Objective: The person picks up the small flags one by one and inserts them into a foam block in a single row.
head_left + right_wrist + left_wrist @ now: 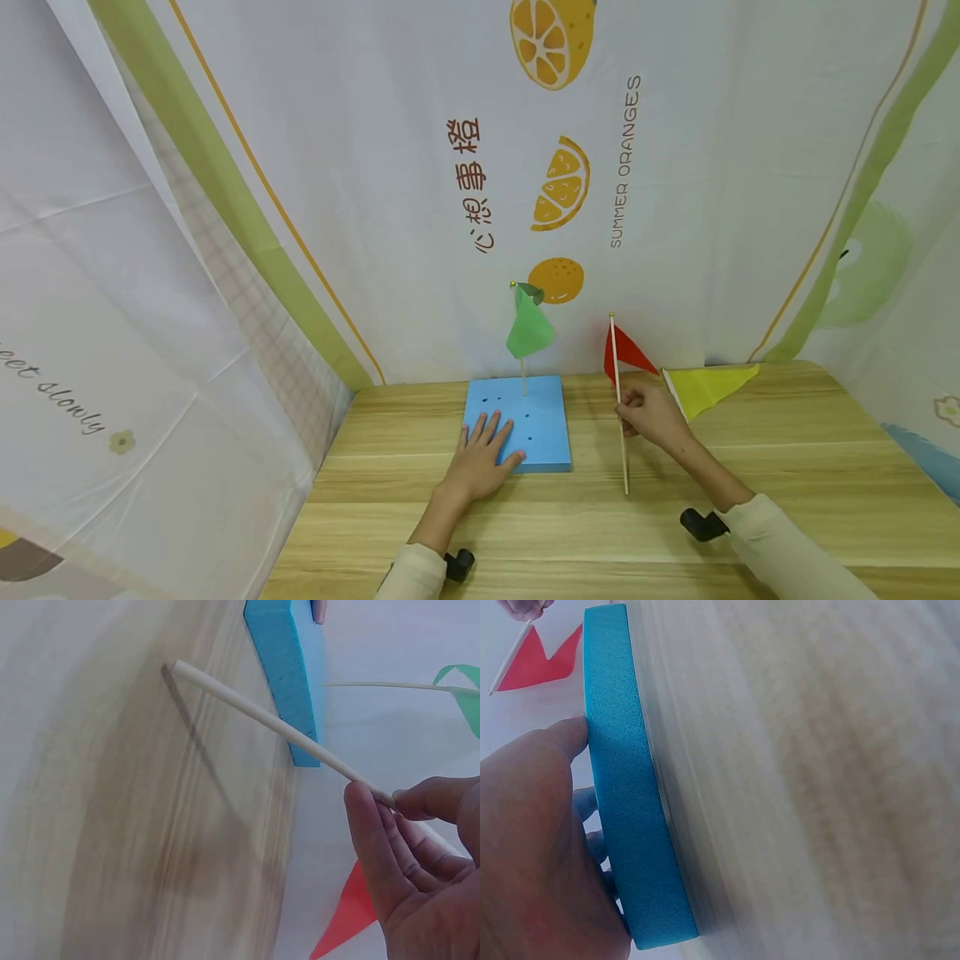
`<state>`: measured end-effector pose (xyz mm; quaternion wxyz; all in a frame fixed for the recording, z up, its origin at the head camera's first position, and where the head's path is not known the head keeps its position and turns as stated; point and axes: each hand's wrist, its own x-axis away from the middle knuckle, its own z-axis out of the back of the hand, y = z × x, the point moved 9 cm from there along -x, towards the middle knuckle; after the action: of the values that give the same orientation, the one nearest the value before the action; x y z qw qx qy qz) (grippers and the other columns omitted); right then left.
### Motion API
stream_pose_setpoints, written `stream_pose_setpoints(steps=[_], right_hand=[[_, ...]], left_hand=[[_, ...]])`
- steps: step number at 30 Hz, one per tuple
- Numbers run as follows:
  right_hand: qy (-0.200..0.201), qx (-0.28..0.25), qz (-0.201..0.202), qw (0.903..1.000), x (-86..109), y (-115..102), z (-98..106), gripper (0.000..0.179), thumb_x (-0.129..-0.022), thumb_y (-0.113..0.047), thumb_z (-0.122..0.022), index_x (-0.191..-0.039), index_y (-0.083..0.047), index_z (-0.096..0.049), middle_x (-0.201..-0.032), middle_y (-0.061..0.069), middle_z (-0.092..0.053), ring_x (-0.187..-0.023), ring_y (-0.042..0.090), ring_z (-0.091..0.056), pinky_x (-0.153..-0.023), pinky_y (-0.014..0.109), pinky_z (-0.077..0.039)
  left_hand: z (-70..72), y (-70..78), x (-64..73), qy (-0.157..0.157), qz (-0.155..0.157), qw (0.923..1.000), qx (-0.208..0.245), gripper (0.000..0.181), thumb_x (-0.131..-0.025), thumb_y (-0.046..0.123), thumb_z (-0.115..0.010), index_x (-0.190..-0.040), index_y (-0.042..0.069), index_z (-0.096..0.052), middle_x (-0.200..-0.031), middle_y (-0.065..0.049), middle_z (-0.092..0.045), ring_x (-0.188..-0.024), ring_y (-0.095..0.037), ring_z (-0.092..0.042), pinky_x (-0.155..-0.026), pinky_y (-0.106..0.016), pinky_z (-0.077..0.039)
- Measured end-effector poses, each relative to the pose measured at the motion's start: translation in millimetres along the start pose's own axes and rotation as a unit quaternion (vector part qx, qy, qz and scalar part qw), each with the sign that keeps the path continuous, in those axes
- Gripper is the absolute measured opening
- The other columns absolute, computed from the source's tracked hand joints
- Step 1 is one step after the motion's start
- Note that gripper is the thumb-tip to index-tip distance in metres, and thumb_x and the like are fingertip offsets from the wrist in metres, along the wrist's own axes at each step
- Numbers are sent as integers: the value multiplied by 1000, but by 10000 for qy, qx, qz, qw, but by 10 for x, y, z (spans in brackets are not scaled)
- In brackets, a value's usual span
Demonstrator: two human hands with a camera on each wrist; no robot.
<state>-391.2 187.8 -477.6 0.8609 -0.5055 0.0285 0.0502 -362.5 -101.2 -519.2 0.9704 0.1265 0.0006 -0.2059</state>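
Note:
My left hand (480, 468) rests on the front left part of a blue foam block (551, 433), fingers spread and straight. Several small holes show in the block's top. A green flag (531, 327) on a thin stick stands upright near the block's back edge. To the right of the block, my right hand (654, 418) pinches the wooden stick of a red flag (632, 350) between thumb and fingers. In the right wrist view the stick (255, 712) slants, its bare lower end just off the tabletop, apart from the block.
A yellow flag (708, 390) lies at the table's back edge, just behind my right hand. The wooden table (570, 533) ends against a white printed curtain (660, 167). More curtain (150, 292) hangs along the left side.

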Motion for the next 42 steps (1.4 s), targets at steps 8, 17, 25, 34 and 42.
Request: stream_pose_setpoints(steps=[8,17,25,34,42], right_hand=[[18,-108,151,9998,-9,-85,19,11,-92,-7,-63,-92,3,-59,-79,24,-69,-63,23,-70,-63,43,-61],[117,-127,286,9994,-26,-169,38,10,-92,-7,-62,-93,2,-59,-78,17,-67,-63,20,-69,-63,41,-61],[200,-57,447,9988,-39,-285,58,9,-93,-8,-62,-95,0,-59,-82,16,-66,-68,21,-70,-64,38,-62],[395,-81,780,9961,-75,-383,68,8,-92,-8,-65,-95,-1,-61,-85,16,-67,-70,22,-71,-63,34,-61],[515,-132,944,9941,-101,-452,86,10,-92,-9,-68,-93,-2,-61,-86,15,-68,-74,32,-72,-66,38,-61]], left_hand=[[7,-1,1,-7,-11,10000,-7,70,-100,62,-34,-157,21,-27,-165,-8,-16,-153,-35,-12,-121,-60,-11],[-15,-20,-9,-24,-22,10000,35,72,-99,63,-33,-157,21,-27,-165,-8,-16,-153,-35,-11,-121,-60,-10],[-13,-18,-13,-9,-26,10000,42,72,-99,64,-33,-157,21,-27,-165,-8,-17,-153,-35,-12,-121,-60,-10],[-10,-19,-5,-20,-31,10000,51,72,-99,64,-33,-157,21,-27,-165,-8,-16,-153,-35,-11,-121,-60,-10],[0,-5,-1,-6,-44,10000,89,71,-100,62,-34,-157,21,-27,-165,-9,-17,-153,-35,-11,-121,-61,-10]])
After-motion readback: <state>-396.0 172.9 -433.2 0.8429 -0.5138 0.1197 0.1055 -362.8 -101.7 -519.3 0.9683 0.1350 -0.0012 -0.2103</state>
